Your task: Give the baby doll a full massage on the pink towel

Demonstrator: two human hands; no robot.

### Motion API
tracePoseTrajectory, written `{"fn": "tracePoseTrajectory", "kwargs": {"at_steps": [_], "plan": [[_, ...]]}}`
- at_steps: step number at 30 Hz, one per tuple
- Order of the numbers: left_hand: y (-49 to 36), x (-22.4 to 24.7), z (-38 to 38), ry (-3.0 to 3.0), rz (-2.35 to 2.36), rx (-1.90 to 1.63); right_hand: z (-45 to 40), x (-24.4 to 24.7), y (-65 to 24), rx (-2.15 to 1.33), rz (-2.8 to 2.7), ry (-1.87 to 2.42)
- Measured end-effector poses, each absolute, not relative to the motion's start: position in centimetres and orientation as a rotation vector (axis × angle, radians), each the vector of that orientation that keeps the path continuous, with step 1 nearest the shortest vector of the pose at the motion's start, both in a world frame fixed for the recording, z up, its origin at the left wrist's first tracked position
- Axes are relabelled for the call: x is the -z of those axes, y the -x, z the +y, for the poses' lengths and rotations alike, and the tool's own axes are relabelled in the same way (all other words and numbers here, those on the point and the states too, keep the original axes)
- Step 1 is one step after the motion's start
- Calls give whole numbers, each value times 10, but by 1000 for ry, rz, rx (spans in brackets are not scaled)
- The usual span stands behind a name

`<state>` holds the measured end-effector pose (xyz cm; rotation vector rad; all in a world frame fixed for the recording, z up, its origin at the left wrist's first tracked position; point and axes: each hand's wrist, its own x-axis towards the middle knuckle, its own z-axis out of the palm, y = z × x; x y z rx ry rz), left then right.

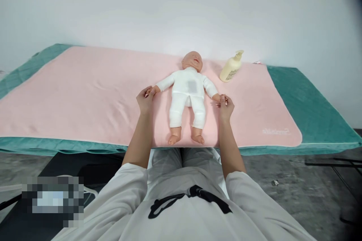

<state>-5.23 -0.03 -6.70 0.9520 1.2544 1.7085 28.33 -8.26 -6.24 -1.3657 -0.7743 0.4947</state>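
A baby doll (188, 99) in a white cloth suit lies on its back on the pink mat (118, 67), head toward the wall and bare feet toward me. Its arms are spread out to both sides. My left hand (145, 99) is closed around the doll's hand on the left. On the other side, my right hand (226, 106) pinches the doll's other hand between thumb and fingers. A cream pump bottle (230, 68) rests at a tilt on the mat, right of the doll's head and apart from my hands.
Beneath the mat is a green padded cover (313, 109), showing at both ends and along the near edge. A pale wall (181, 11) rises behind. Below left is a dark surface (51, 165) with a blurred-out object; dark metal legs (336, 165) stand below right.
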Motion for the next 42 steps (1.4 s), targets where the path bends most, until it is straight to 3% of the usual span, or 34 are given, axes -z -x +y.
{"fn": "tracePoseTrajectory", "kwargs": {"at_steps": [42], "plan": [[55,72,1,-997,1261,-1698,-82,62,-281,-568,-738,1352]]}}
